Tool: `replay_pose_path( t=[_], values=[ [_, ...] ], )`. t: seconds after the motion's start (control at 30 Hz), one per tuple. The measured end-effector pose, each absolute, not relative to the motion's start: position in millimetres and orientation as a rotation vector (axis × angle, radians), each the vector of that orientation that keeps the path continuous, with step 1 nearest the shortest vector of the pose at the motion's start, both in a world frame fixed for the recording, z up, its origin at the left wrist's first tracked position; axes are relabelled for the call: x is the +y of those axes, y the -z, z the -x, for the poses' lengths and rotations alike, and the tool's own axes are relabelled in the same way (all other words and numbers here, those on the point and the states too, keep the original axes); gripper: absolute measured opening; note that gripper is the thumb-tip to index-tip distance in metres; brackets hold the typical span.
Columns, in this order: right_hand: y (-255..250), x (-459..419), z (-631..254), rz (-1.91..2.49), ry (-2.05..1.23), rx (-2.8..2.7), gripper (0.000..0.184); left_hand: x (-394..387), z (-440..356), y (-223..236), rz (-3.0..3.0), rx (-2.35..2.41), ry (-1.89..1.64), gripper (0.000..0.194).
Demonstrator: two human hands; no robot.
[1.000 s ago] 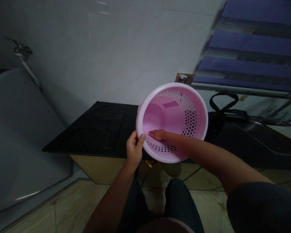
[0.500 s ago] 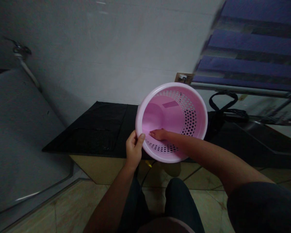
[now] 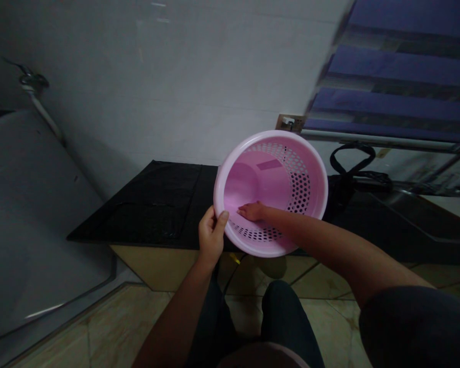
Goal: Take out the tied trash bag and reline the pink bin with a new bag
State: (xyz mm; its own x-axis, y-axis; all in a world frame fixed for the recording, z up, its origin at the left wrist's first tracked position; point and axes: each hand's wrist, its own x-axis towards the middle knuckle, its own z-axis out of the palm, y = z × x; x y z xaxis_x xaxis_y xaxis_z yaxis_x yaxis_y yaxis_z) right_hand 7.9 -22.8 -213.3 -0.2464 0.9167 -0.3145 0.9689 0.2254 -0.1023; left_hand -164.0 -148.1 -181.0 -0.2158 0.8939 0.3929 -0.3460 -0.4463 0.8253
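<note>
A round pink plastic basket [image 3: 291, 153] with perforated walls is tilted, its mouth facing me. My left hand [image 3: 210, 236] grips its near left rim, thumb over the edge. My right hand [image 3: 252, 210] reaches inside, fingers stretched flat against the lower inner wall, holding nothing. A small rectangular label sits on the far inner wall. The basket is held over the edge of a black counter [image 3: 153, 204].
A white wall rises behind the counter. A large grey appliance [image 3: 26, 204] with a tap and hose above it stands at the left. A metal rack [image 3: 387, 138] with blue striped fabric and a black strap [image 3: 352, 158] is at the right. Beige floor tiles lie below.
Almost nothing differs; my right hand has shifted very slightly inside the basket, and my left hand keeps its grip on the rim.
</note>
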Motion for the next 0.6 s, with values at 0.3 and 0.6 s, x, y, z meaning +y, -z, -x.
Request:
replay_pose_path(
  t=[0.3,0.6],
  values=[
    [208.9,-25.5,-8.6,-1.776,0.365,2.305,0.052,-149.4,164.1,178.8,-1.141,0.782,-1.786,0.033],
    [216.6,-20.6,-13.1,-1.802,0.33,2.361,0.048,-150.3,164.4,178.0,-1.148,0.786,-1.79,0.032]
  ],
)
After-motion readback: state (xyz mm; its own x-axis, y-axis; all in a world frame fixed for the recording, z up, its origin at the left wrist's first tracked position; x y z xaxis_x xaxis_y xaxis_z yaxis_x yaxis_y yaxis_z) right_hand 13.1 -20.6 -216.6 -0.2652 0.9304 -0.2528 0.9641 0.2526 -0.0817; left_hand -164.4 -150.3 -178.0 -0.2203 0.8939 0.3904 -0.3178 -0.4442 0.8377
